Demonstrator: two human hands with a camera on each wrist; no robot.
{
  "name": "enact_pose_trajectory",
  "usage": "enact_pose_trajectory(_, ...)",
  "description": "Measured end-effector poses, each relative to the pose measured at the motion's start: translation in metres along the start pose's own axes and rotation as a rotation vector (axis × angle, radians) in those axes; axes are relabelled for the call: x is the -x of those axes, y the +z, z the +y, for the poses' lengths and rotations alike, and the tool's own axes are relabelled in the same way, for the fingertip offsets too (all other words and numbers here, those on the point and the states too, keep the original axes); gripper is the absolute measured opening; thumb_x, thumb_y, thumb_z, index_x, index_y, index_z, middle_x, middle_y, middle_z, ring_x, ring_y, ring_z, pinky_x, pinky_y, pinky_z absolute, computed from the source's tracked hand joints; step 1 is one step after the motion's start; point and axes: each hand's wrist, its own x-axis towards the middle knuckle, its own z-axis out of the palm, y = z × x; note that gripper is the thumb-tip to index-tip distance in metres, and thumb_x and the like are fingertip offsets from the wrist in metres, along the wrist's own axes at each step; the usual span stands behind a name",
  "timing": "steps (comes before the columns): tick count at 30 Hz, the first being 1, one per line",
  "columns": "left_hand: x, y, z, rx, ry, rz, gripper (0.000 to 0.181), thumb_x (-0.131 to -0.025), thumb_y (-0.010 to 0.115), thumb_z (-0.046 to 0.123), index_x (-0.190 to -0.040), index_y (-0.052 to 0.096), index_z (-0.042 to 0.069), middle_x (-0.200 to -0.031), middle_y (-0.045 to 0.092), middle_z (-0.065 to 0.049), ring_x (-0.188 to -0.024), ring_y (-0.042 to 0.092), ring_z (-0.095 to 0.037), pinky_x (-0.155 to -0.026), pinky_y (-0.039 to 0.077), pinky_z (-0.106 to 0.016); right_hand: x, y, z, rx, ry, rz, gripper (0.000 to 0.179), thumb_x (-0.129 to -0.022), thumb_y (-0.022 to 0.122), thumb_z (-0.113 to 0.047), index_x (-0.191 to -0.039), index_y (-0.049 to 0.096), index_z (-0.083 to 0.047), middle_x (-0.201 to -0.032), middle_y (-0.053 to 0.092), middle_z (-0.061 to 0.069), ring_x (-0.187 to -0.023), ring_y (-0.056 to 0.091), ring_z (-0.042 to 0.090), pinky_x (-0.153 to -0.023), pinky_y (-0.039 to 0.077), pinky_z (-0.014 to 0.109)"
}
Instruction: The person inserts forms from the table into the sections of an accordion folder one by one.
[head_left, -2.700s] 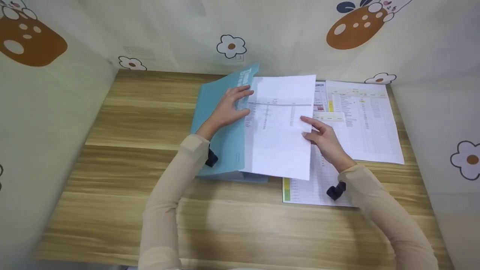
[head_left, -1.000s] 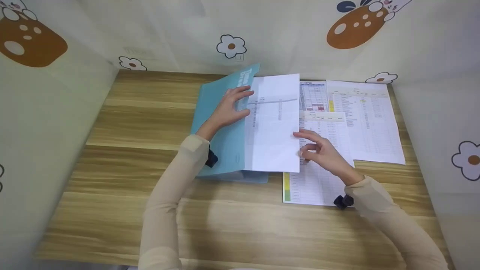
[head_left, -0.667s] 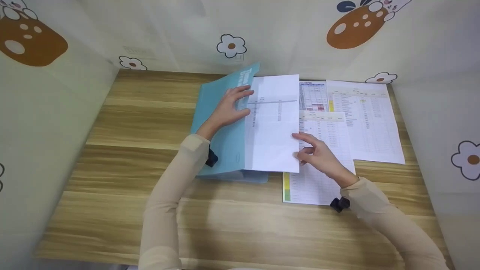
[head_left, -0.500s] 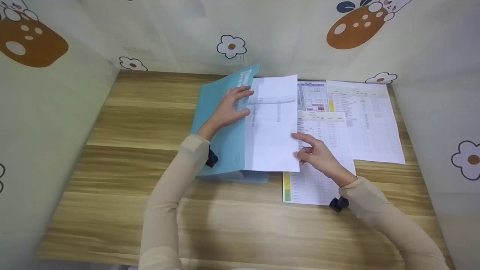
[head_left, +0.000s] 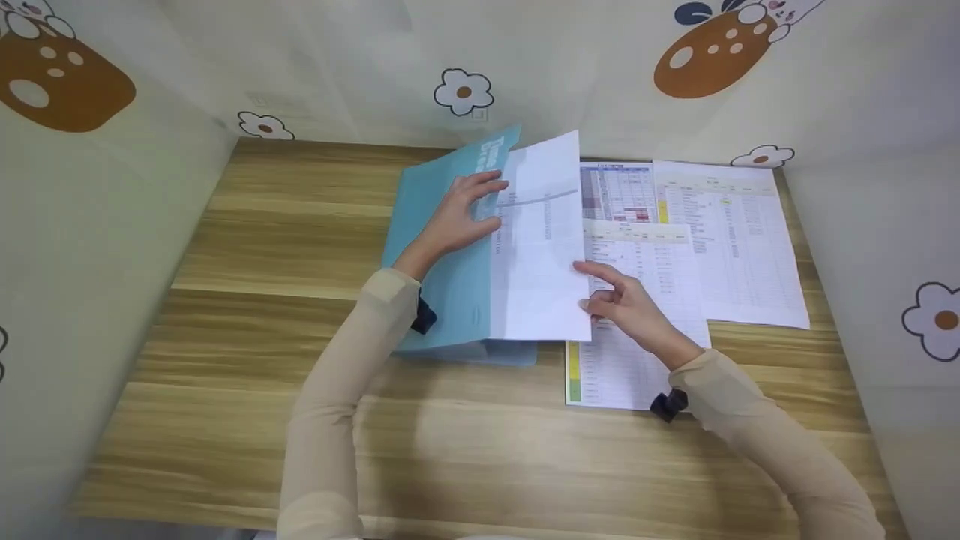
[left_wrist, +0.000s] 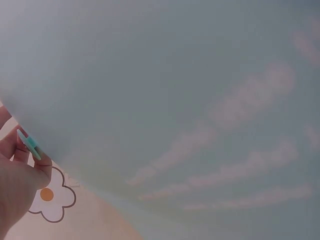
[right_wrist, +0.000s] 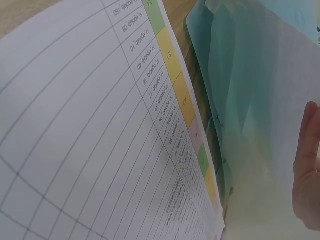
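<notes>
My left hand [head_left: 457,214] holds the raised front cover of a teal folder [head_left: 442,292] at its free edge. In the left wrist view the cover [left_wrist: 165,100] fills most of the picture, with the fingers [left_wrist: 22,180] bent at its edge. My right hand [head_left: 626,304] holds a white printed sheet [head_left: 540,277] by its right edge, the thumb and index finger spread along it. The sheet's left part lies under the cover and its upper right corner is lifted. In the right wrist view the fingers [right_wrist: 307,155] lie against the sheet, only partly in view.
Several printed tables lie at the right: one sheet [head_left: 645,360] below the right hand, another [head_left: 750,255] at the far right, and a coloured one [head_left: 622,191] behind. The wooden table [head_left: 487,457] ends at a wall [head_left: 360,82] with flower pictures.
My right hand and the white sheet have moved left, so less of the sheet shows beside the cover. Its upper right corner has risen. The left hand and folder have stayed still.
</notes>
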Motion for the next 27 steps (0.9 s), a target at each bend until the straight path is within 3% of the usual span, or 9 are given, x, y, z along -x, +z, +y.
enact_pose_trajectory(6, -0.001, 0.001, 0.0, -0.001, -0.003, -0.009, 0.051, -0.075, 0.06, 0.02, -0.125, 0.052, 0.012, -0.135, 0.036, 0.002, -0.121, 0.026, -0.014, -0.096, 0.026, -0.035, -0.006, 0.01, 0.002, -0.038, -0.002, -0.003, 0.053, -0.08, 0.055, 0.004, -0.131, 0.04, -0.005, -0.077, 0.061, 0.016, -0.064, 0.057, 0.015, -0.065, 0.048, 0.032)
enact_pose_trajectory(10, 0.0, 0.001, -0.001, 0.004, -0.005, -0.007, 0.051, -0.076, 0.061, 0.021, -0.125, 0.051, 0.014, -0.136, 0.034, 0.003, -0.123, 0.024, -0.013, -0.097, 0.024, -0.038, -0.01, 0.018, 0.003, -0.058, -0.009, 0.0, 0.053, -0.081, 0.055, 0.004, -0.131, 0.04, -0.003, -0.073, 0.06, 0.012, -0.065, 0.057, 0.016, -0.066, 0.047, 0.032)
enact_pose_trajectory(17, 0.001, 0.001, -0.001, -0.014, 0.002, 0.005, 0.051, -0.075, 0.062, 0.024, -0.125, 0.052, 0.016, -0.136, 0.034, 0.006, -0.121, 0.026, -0.011, -0.096, 0.026, -0.034, -0.01, 0.034, -0.003, -0.075, -0.004, 0.0, 0.053, -0.081, 0.054, 0.005, -0.131, 0.039, -0.004, -0.067, 0.056, 0.009, -0.062, 0.054, 0.017, -0.064, 0.047, 0.031)
enact_pose_trajectory(25, 0.0, 0.001, -0.001, -0.021, -0.026, -0.01, 0.053, -0.075, 0.062, 0.027, -0.126, 0.05, 0.019, -0.136, 0.033, 0.009, -0.122, 0.024, -0.009, -0.097, 0.025, -0.035, -0.009, 0.044, -0.013, -0.08, -0.002, -0.007, 0.051, -0.082, 0.051, 0.009, -0.131, 0.038, 0.001, -0.072, 0.055, 0.013, -0.062, 0.053, 0.014, -0.063, 0.046, 0.027)
enact_pose_trajectory(27, 0.0, 0.001, 0.0, -0.015, -0.021, -0.011, 0.053, -0.075, 0.061, 0.025, -0.126, 0.051, 0.017, -0.136, 0.034, 0.007, -0.122, 0.025, -0.011, -0.097, 0.024, -0.035, -0.01, 0.046, -0.011, -0.078, -0.015, -0.02, 0.05, -0.082, 0.051, 0.009, -0.131, 0.038, 0.002, -0.089, 0.056, 0.014, -0.062, 0.053, 0.014, -0.063, 0.046, 0.026)
